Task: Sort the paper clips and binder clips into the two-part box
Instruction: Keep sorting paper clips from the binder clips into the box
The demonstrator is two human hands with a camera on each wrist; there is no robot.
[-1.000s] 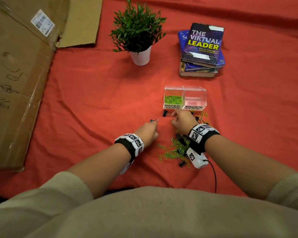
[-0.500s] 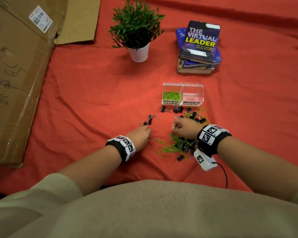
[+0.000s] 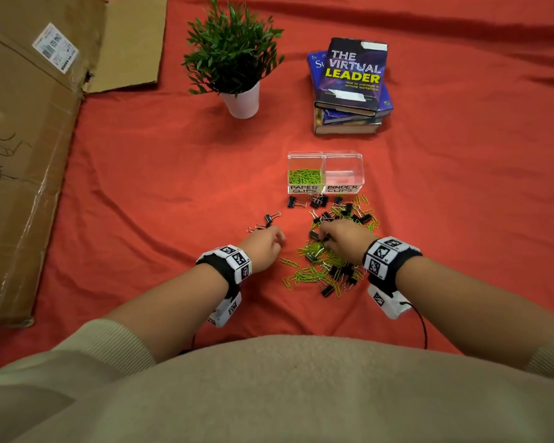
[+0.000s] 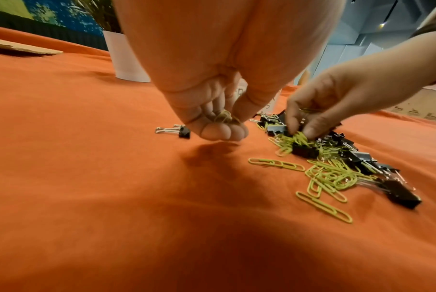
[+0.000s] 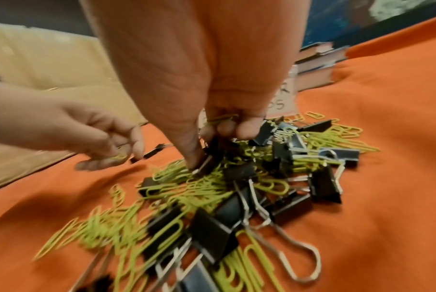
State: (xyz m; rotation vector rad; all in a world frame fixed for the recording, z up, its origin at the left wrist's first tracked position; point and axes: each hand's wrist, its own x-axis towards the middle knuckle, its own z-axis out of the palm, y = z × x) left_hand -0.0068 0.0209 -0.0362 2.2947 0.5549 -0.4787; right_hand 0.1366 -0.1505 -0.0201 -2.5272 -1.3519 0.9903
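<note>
The clear two-part box holds green paper clips in its left part, labelled PAPER CLIPS. The right part, labelled BINDER CLIPS, looks bare. A mixed pile of green paper clips and black binder clips lies in front of it. My left hand hovers left of the pile, its curled fingers holding a few green paper clips. My right hand is down in the pile, with green paper clips tucked in its curled fingers while thumb and forefinger dig among the clips.
A few binder clips lie apart on the red cloth, just beyond my left hand. More binder clips sit against the box front. A potted plant and stacked books stand behind. Flattened cardboard lies at the left.
My right hand has drawn back from the front of the box into the pile. My left hand has pulled slightly back from the separate binder clips.
</note>
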